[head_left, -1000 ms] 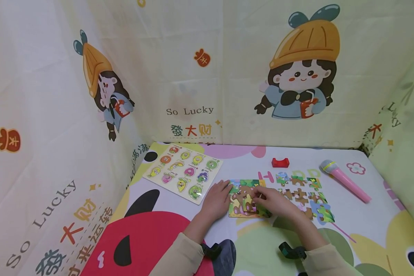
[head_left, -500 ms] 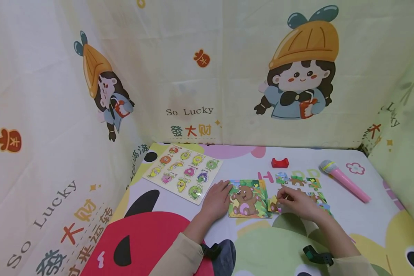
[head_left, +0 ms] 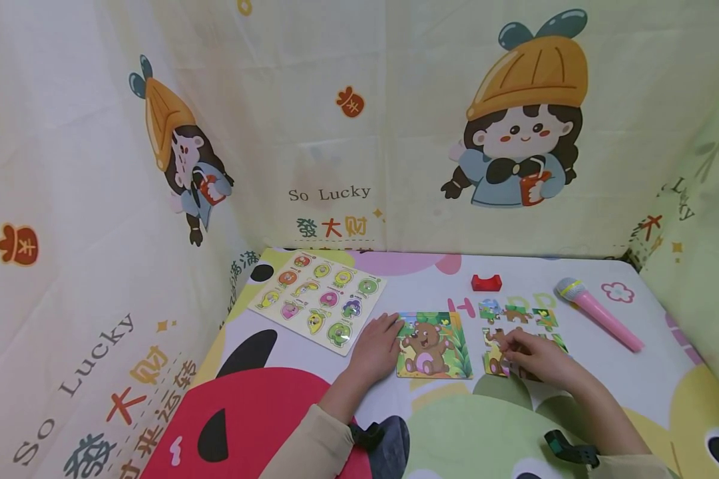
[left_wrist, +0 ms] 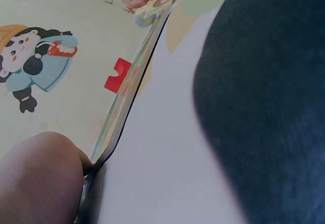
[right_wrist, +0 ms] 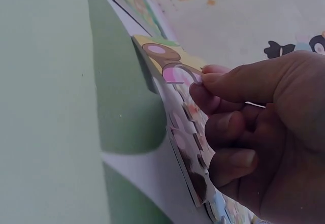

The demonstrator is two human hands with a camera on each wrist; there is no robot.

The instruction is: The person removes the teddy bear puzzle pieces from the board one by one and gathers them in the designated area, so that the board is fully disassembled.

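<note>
A square bear picture board (head_left: 434,346) lies on the table in the head view. My left hand (head_left: 374,346) rests at its left edge with the fingers extended onto the upper corner. In the left wrist view the thumb (left_wrist: 43,178) is beside the board's edge. My right hand (head_left: 536,356) pinches a yellow and brown jigsaw piece (right_wrist: 162,56) between thumb and index finger. That piece is at the lower left of several loose jigsaw pieces (head_left: 518,314), just right of the board. The hand covers part of this group.
A fruit-and-vegetable sticker-like board (head_left: 317,299) lies at the back left. Behind the loose pieces is a small red block with a notch (head_left: 486,283). A pink toy microphone (head_left: 602,316) lies to the right. Printed curtains (head_left: 413,133) enclose the table.
My right hand has carried the jigsaw piece from over the bear board rightward to the loose pieces, uncovering the bear picture. My left hand stays in place.
</note>
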